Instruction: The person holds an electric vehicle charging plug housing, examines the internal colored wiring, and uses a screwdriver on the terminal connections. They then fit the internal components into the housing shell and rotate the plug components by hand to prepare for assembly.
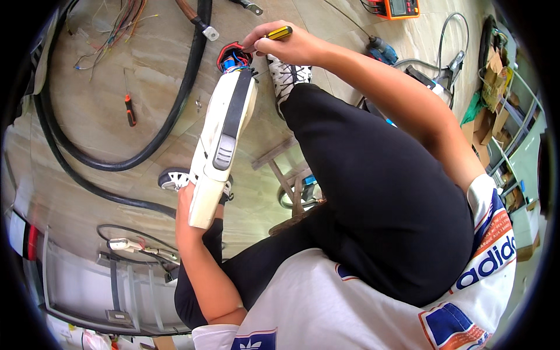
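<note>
A white charging gun (pixel 205 192) with a black strip and a grey button slopes across the space in front of my knees. My left hand (pixel 185 195) is closed round its lower part, the fingers mostly hidden behind the casing. At the far end, blue and other coloured wires (pixel 234 63) show inside a red-rimmed opening (pixel 221 56). My right hand (pixel 294 45) is closed on a screwdriver (pixel 280 33) with a yellow and black handle. Its fingertips are at the edge of that opening; the screwdriver's tip cannot be made out.
Thick black cable (pixel 122 166) curves over the tiled floor on the left, round an orange-black screwdriver (pixel 130 111). Loose wires (pixel 119 26) and a metal lug (pixel 210 33) lie beyond. An orange meter (pixel 399 8) and a blue tool (pixel 382 51) are far right; a wooden stool (pixel 296 195) stands below me.
</note>
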The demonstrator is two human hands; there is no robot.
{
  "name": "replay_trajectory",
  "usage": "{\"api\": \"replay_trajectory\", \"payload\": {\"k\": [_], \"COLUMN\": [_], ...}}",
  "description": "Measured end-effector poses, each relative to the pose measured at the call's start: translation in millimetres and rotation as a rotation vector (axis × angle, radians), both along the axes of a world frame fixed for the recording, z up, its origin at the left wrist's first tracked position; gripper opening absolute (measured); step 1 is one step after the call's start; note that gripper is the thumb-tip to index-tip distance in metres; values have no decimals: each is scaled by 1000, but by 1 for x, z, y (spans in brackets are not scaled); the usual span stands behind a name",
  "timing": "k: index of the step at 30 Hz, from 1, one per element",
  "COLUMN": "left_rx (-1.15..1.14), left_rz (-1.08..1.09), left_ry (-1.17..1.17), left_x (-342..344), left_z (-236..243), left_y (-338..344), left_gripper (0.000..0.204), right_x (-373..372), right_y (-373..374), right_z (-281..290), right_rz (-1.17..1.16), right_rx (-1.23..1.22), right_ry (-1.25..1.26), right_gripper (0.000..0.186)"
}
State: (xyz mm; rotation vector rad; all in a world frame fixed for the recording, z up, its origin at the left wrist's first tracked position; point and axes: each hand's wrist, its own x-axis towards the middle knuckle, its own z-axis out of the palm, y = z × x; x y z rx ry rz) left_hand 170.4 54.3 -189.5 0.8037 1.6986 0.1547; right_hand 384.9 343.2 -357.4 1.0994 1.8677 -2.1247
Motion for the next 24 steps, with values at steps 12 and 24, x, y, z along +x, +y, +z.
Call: {"api": "replay_trajectory", "payload": {"k": [12, 24], "left_rx": [32, -93], "left_rz": [-21, -88], "left_ry": [-31, -23], "left_x": [-4, -6], "left_z": [0, 8], "left_y": [-1, 6], "left_gripper": [43, 35], "right_x": [0, 7], "right_y": [2, -2], "right_z": [2, 4], "right_rz": [-176, -161], "right_rx": [-328, -421], "right_ry": [2, 40], "right_gripper": [32, 35]}}
